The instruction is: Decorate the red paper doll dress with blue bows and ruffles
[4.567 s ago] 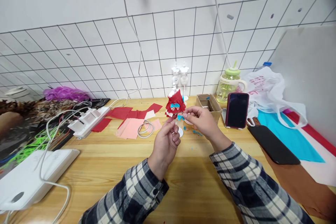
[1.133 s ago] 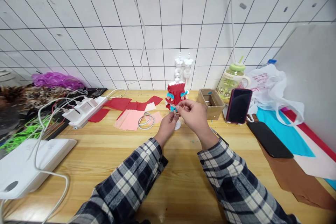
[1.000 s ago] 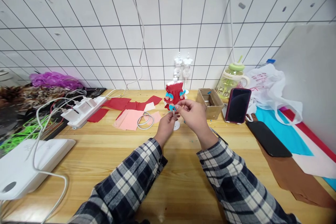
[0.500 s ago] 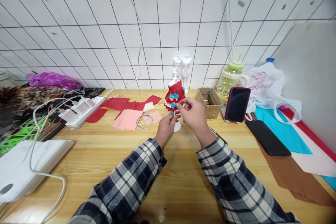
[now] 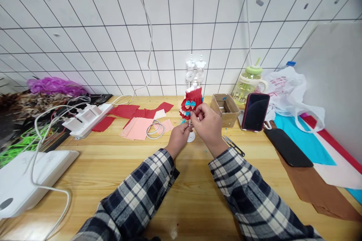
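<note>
A small red dress with blue and pink bows sits on a little white mannequin stand, tilted to the right. Its round white base shows below my hands. My left hand is closed, fingers pinching the stand's thin stem under the skirt. My right hand is closed too, its thumb and forefinger pinched at the dress's lower edge beside the bottom bow; the fingertips cover the exact spot. Two bare white mannequins stand behind, near the tiled wall.
Right of the hands are a cardboard box, thread snips, a propped phone and a lidded bottle. Red cloth, pink cloth and wire rings lie left, by a power strip.
The dress on its stand has turned and leaned rightward. My right hand has shifted slightly left and down, its fingers more curled, so the snips are now more visible. My left hand stays nearly in place.
</note>
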`<state>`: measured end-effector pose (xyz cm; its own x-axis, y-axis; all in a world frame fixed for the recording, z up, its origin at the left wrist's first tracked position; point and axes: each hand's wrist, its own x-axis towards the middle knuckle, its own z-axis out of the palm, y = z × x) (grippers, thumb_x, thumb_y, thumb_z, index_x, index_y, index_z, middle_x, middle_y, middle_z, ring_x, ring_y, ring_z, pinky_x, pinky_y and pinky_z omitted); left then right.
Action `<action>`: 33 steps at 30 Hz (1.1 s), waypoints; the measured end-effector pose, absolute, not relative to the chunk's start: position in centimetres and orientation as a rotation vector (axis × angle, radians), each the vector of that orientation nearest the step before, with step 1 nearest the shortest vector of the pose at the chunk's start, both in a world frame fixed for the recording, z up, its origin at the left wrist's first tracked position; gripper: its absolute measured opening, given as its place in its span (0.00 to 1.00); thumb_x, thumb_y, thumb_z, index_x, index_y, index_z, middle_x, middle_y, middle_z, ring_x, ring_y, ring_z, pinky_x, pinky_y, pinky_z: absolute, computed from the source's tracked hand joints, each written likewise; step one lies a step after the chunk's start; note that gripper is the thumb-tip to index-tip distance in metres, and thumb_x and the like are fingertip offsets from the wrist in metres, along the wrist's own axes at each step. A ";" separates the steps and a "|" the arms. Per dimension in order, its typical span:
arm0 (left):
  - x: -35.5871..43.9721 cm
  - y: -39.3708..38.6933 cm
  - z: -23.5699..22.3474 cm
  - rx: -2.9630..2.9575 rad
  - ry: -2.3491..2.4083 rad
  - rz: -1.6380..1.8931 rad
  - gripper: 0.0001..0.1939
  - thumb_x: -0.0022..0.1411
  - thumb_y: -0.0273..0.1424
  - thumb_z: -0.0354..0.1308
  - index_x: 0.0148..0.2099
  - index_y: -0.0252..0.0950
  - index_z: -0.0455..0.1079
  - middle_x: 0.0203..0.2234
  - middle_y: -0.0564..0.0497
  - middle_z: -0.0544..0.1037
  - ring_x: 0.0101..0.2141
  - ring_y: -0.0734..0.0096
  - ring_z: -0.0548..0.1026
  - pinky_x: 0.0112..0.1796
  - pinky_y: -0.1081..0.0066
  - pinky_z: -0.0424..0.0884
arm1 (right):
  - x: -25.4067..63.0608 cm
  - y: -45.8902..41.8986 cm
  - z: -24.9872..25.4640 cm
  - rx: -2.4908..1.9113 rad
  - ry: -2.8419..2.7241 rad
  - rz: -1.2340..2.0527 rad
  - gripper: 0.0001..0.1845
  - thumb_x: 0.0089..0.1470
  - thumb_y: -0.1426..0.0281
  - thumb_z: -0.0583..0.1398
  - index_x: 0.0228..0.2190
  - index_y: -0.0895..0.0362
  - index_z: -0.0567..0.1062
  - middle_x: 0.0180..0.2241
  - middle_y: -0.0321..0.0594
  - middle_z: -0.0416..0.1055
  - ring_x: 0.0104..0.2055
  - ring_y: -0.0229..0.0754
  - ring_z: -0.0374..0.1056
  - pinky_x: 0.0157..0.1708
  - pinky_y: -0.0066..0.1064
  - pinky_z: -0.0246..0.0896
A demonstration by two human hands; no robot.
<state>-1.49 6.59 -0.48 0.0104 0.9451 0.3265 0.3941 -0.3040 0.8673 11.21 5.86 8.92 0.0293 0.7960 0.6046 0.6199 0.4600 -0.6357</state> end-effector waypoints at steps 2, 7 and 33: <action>-1.4 6.6 -0.3 1.707 1.373 1.296 0.12 0.62 0.32 0.52 0.40 0.36 0.77 0.30 0.49 0.80 0.32 0.66 0.76 0.34 0.72 0.68 | 11.2 5.8 8.5 -1.166 -1.691 0.210 0.05 0.51 0.66 0.58 0.27 0.55 0.69 0.18 0.29 0.60 0.22 0.34 0.59 0.26 0.27 0.50; -1.4 6.6 0.1 1.688 1.319 1.315 0.16 0.64 0.32 0.50 0.49 0.36 0.74 0.40 0.48 0.81 0.35 0.67 0.77 0.37 0.71 0.71 | 11.6 5.9 7.4 -1.000 -1.791 0.072 0.13 0.53 0.73 0.54 0.38 0.55 0.76 0.22 0.33 0.68 0.25 0.36 0.63 0.29 0.27 0.55; -1.8 6.6 0.0 1.867 1.459 1.193 0.15 0.65 0.33 0.49 0.50 0.36 0.72 0.38 0.48 0.81 0.36 0.66 0.77 0.38 0.71 0.71 | 12.9 5.3 5.9 -0.864 -1.781 -0.147 0.11 0.55 0.75 0.54 0.39 0.57 0.74 0.25 0.36 0.74 0.26 0.36 0.68 0.29 0.27 0.59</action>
